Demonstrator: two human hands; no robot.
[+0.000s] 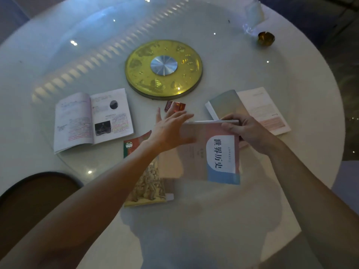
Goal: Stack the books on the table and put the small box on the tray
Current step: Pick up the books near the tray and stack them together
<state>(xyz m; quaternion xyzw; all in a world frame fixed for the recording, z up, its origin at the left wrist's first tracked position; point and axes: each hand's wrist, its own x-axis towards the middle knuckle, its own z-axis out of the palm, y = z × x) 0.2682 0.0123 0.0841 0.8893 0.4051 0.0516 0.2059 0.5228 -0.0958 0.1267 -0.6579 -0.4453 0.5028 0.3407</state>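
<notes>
My right hand [244,131] grips the far edge of a pink and blue book [215,154], lifted above the table. My left hand [171,131] lies flat with spread fingers against that book's left side. Under my left forearm a book with a green, red and tan cover [147,183] rests closed on the table. An open book [91,119] lies to the left, and another open book [250,107] lies to the right behind my right hand. The small red box [174,106] stands just beyond my left fingertips, in front of the round gold tray [165,68].
The round white table [291,84] carries a small brass bowl [266,38] and crumpled clear plastic [252,18] at the far right. A dark brown chair back [33,193] stands at the near left edge.
</notes>
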